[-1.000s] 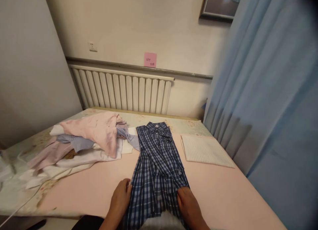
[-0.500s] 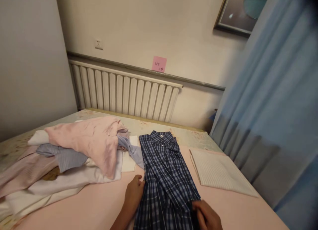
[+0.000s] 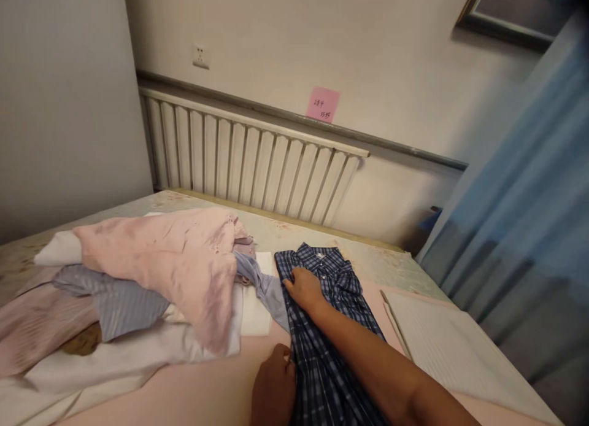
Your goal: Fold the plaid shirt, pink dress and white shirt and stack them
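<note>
A dark blue plaid shirt (image 3: 313,364) lies on the pink cloth, its collar pointing away from me and its body narrowed into a long strip. My right hand (image 3: 304,288) reaches across it, fingers curled onto the left edge below the collar. Lower down, my left hand (image 3: 275,386) is closed at the same edge, with its fingertips partly hidden. The right forearm covers part of the shirt's middle, and the hem runs out of view at the bottom.
Left of the shirt is a loose heap of clothes with a pink garment (image 3: 165,242) on top and a striped blue one (image 3: 129,303) beneath. A folded white ribbed cloth (image 3: 455,346) lies to the right. Radiator (image 3: 248,162) behind, blue curtain (image 3: 519,217) at right.
My right hand has left the shirt's lower right side and crossed to its upper left edge. My left hand stays by the left edge, lower in view. The camera view has shifted.
</note>
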Demonstrator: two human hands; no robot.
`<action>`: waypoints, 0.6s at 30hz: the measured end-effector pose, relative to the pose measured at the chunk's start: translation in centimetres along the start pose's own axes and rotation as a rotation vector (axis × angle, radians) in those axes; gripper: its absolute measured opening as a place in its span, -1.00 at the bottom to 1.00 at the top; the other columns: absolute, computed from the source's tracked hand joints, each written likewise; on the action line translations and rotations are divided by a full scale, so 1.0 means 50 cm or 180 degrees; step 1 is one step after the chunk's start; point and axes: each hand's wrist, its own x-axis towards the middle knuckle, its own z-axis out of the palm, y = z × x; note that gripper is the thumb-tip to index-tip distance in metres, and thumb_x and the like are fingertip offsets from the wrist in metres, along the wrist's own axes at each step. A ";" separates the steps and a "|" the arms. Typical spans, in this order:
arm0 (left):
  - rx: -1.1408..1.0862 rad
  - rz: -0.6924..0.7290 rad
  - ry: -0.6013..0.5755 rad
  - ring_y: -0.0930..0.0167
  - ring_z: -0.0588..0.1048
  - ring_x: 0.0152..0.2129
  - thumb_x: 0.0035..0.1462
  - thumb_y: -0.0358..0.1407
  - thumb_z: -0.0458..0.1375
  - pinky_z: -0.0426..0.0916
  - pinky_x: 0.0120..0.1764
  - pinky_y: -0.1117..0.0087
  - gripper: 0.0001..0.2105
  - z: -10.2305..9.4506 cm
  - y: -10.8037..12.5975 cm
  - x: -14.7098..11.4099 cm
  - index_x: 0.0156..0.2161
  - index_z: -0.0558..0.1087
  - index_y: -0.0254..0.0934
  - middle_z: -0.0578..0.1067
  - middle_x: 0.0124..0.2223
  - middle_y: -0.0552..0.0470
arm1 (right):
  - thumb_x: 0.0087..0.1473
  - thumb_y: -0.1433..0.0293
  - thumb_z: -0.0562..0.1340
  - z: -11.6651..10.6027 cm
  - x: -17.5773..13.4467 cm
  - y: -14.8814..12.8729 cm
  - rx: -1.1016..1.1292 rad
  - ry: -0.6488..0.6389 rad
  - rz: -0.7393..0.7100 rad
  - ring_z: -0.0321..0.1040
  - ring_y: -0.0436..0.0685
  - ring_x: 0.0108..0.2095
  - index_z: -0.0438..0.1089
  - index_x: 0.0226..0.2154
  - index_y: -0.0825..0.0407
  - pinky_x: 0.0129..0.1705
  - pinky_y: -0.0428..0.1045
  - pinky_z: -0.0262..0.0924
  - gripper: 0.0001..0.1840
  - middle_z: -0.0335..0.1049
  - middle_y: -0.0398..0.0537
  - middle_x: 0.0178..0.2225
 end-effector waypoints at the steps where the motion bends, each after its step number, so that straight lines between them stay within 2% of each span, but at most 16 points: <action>1: -0.0048 -0.0028 -0.0033 0.40 0.50 -0.28 0.12 -0.44 -0.03 0.23 -0.29 0.46 -0.79 -0.001 0.000 0.000 -0.20 0.41 -0.23 0.57 -0.27 0.00 | 0.06 0.23 0.26 0.016 0.014 -0.007 -0.0051 -0.0059 0.0040 0.40 0.19 -0.17 0.43 -0.27 0.08 -0.17 -0.03 0.18 -0.74 0.48 0.10 -0.23; 3: -0.0144 -0.0093 -0.0097 0.41 0.50 -0.29 0.12 -0.45 -0.04 0.23 -0.30 0.46 -0.79 -0.002 -0.001 0.000 -0.22 0.41 -0.22 0.57 -0.27 0.01 | 0.07 0.30 0.24 0.037 0.038 -0.010 -0.0136 -0.0185 0.0164 0.42 0.21 -0.19 0.44 -0.29 0.09 -0.18 -0.02 0.19 -0.80 0.49 0.13 -0.25; 5: -0.0219 -0.0129 -0.0140 0.41 0.50 -0.31 0.13 -0.45 -0.05 0.24 -0.29 0.45 -0.78 -0.003 -0.002 0.001 -0.23 0.41 -0.21 0.57 -0.27 0.01 | 0.14 0.38 0.14 0.039 0.062 0.005 -0.0206 -0.0241 0.0369 0.44 0.18 -0.22 0.46 -0.29 0.09 -0.20 -0.03 0.19 -0.81 0.50 0.13 -0.28; 8: -0.0270 -0.0172 -0.0167 0.40 0.51 -0.29 0.15 -0.43 -0.06 0.25 -0.27 0.45 -0.78 -0.005 0.000 0.001 -0.21 0.41 -0.21 0.57 -0.26 0.01 | 0.24 0.42 -0.03 0.011 0.096 0.061 -0.0307 -0.0170 0.0796 0.45 0.17 -0.20 0.45 -0.20 0.09 -0.20 -0.03 0.18 -0.65 0.51 0.17 -0.25; 11: -0.0224 -0.0136 -0.0148 0.39 0.51 -0.25 0.15 -0.44 -0.08 0.25 -0.24 0.44 -0.76 -0.006 0.002 0.000 -0.18 0.41 -0.22 0.57 -0.22 -0.01 | 0.25 0.42 -0.09 -0.030 0.113 0.118 -0.0381 -0.0137 0.1092 0.44 0.18 -0.18 0.44 -0.16 0.13 -0.21 -0.03 0.18 -0.59 0.50 0.22 -0.20; 14: -0.0180 -0.0068 -0.0126 0.40 0.51 -0.24 0.14 -0.45 -0.07 0.25 -0.22 0.45 -0.75 -0.004 0.003 -0.002 -0.16 0.40 -0.22 0.57 -0.20 -0.01 | 0.24 0.35 -0.02 -0.043 0.099 0.128 -0.0315 -0.0247 0.0945 0.43 0.13 -0.19 0.47 -0.23 0.08 -0.22 -0.07 0.16 -0.65 0.51 0.12 -0.23; 18: -0.0137 -0.0060 -0.0086 0.38 0.51 -0.25 0.16 -0.42 -0.08 0.25 -0.25 0.43 -0.76 -0.004 0.003 -0.004 -0.18 0.40 -0.21 0.57 -0.22 0.00 | 0.14 0.10 0.14 -0.002 0.053 0.062 -0.0093 -0.0489 0.0435 0.43 0.10 -0.24 0.47 -0.34 -0.01 -0.24 -0.10 0.15 -0.66 0.53 -0.05 -0.31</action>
